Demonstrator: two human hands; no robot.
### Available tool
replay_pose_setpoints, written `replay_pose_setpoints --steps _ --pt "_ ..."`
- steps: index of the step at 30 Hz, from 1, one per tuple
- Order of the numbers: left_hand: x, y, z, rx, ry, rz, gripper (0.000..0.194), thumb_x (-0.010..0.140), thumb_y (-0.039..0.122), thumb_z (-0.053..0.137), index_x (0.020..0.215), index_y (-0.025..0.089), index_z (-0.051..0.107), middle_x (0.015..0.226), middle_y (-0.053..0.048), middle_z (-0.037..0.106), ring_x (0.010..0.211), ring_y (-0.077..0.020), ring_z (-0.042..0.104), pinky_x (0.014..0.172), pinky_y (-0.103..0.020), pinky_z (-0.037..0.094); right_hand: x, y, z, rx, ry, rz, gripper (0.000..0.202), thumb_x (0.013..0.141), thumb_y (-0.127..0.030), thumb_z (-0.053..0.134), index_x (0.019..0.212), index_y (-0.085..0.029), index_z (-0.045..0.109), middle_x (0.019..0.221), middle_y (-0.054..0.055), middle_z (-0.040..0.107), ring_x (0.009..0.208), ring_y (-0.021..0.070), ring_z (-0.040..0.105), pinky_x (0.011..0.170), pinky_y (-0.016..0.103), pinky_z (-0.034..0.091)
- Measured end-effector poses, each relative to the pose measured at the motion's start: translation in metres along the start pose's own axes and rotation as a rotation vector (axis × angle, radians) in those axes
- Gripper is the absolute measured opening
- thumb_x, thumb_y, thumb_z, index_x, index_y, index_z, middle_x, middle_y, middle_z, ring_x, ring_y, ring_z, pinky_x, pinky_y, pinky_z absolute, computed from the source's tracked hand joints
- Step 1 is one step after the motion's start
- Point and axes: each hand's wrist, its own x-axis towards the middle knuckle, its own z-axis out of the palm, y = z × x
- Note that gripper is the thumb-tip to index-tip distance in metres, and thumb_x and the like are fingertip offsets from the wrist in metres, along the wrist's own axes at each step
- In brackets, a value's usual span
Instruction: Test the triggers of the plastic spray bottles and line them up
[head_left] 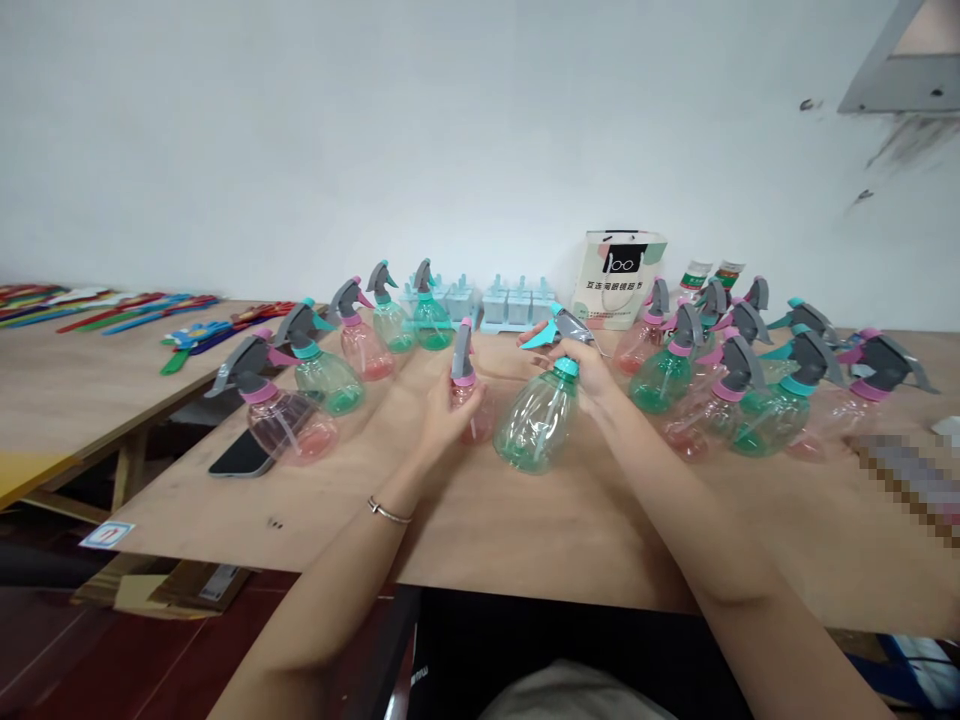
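Observation:
Near the middle of the wooden table [480, 540], my left hand [444, 408] is wrapped round the neck of a pink spray bottle [480, 415], its grey and pink head upright. To its right, my right hand [581, 368] grips the neck and head of a green spray bottle [534, 425]. This bottle tilts, with its turquoise nozzle pointing left. Several pink and green spray bottles stand to the left, among them a pink one [296, 428] and a green one [332, 378]. More are grouped on the right, including a green one [660, 378].
A dark phone [241, 455] lies at the left, partly behind a pink bottle. Light blue moulds [510, 305] and a paper bag [616, 280] stand at the back. Colourful flat strips [142, 312] lie on another table. A pixelated object [911, 480] is at the right edge.

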Motion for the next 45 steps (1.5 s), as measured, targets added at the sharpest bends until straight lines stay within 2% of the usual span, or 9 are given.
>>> replay_pose_setpoints --steps 5,22,29,33,35,37,39,41,45 --pt "-0.001 0.002 -0.001 0.011 -0.004 -0.024 0.034 0.082 0.043 0.069 0.104 0.018 0.062 0.09 -0.004 0.069 0.083 -0.0193 0.066 0.076 -0.032 0.051 -0.001 -0.003 0.0 -0.031 0.071 0.004 0.017 0.049 -0.031 0.057 0.063 -0.022 0.052 0.062 0.002 0.064 0.074 0.0213 0.067 0.055 0.028 0.047" --pt "0.001 -0.001 -0.002 0.007 -0.025 0.0 0.034 0.081 0.047 0.067 0.1 0.019 0.059 0.086 -0.002 0.067 0.079 -0.0177 0.063 0.075 -0.031 0.047 0.005 0.0 -0.009 -0.03 0.081 -0.029 0.015 0.05 -0.027 0.056 0.064 -0.023 0.051 0.068 0.001 0.066 0.078 0.0199 0.066 0.059 0.027 0.049" --pt "0.0 -0.001 0.001 -0.02 -0.03 -0.013 0.046 0.078 0.049 0.07 0.111 0.021 0.053 0.101 -0.005 0.063 0.093 -0.0202 0.063 0.085 -0.036 0.048 0.013 0.012 -0.028 -0.19 0.279 -0.099 0.013 0.058 -0.028 0.063 0.071 -0.025 0.06 0.078 -0.004 0.068 0.077 0.014 0.062 0.067 0.026 0.048" --pt "-0.007 0.001 -0.003 0.021 0.187 0.168 0.086 0.063 0.058 0.079 0.13 0.021 0.039 0.13 -0.013 0.048 0.121 -0.0279 0.053 0.097 -0.043 0.044 0.017 0.021 -0.036 -0.141 0.353 -0.058 0.015 0.058 -0.03 0.066 0.071 -0.025 0.06 0.081 -0.004 0.069 0.077 0.0138 0.061 0.064 0.025 0.047" --pt "-0.016 0.004 -0.007 0.067 0.372 0.289 0.088 0.058 0.07 0.075 0.123 0.022 0.042 0.123 -0.013 0.049 0.115 -0.0288 0.053 0.092 -0.044 0.045 0.019 0.02 -0.037 -0.089 0.372 -0.053 0.015 0.056 -0.029 0.064 0.07 -0.025 0.059 0.081 -0.003 0.07 0.08 0.0149 0.062 0.063 0.024 0.047" --pt "-0.03 0.009 -0.008 0.037 0.408 0.361 0.074 0.06 0.077 0.068 0.107 0.022 0.049 0.101 -0.007 0.055 0.095 -0.0248 0.057 0.081 -0.041 0.047 0.019 0.012 -0.037 -0.02 0.361 -0.06 0.019 0.054 -0.028 0.061 0.072 -0.024 0.06 0.082 -0.001 0.07 0.083 0.0164 0.063 0.062 0.024 0.048" --pt "-0.044 0.019 -0.005 -0.056 0.213 0.302 0.056 0.073 0.075 0.06 0.089 0.022 0.051 0.078 -0.002 0.055 0.072 -0.0187 0.055 0.069 -0.036 0.046 0.017 0.0 -0.036 0.034 0.317 -0.09 0.023 0.052 -0.029 0.059 0.075 -0.024 0.059 0.082 0.0 0.07 0.085 0.0183 0.065 0.063 0.026 0.049" --pt "-0.054 0.032 0.003 -0.174 -0.092 0.086 0.051 0.085 0.072 0.05 0.084 0.021 0.054 0.065 -0.001 0.056 0.057 -0.0149 0.051 0.058 -0.031 0.044 0.012 -0.013 -0.032 0.042 0.26 -0.137 0.024 0.054 -0.031 0.057 0.077 -0.024 0.058 0.083 0.002 0.069 0.089 0.0212 0.066 0.066 0.03 0.052" --pt "-0.055 0.059 0.02 -0.594 -0.733 -0.403 0.093 0.07 0.096 0.029 0.11 0.019 0.06 0.081 -0.012 0.073 0.065 -0.0229 0.068 0.05 -0.028 0.047 -0.001 -0.028 -0.019 0.003 0.204 -0.199 0.025 0.059 -0.036 0.053 0.081 -0.025 0.058 0.088 0.005 0.069 0.097 0.0264 0.067 0.073 0.038 0.055"
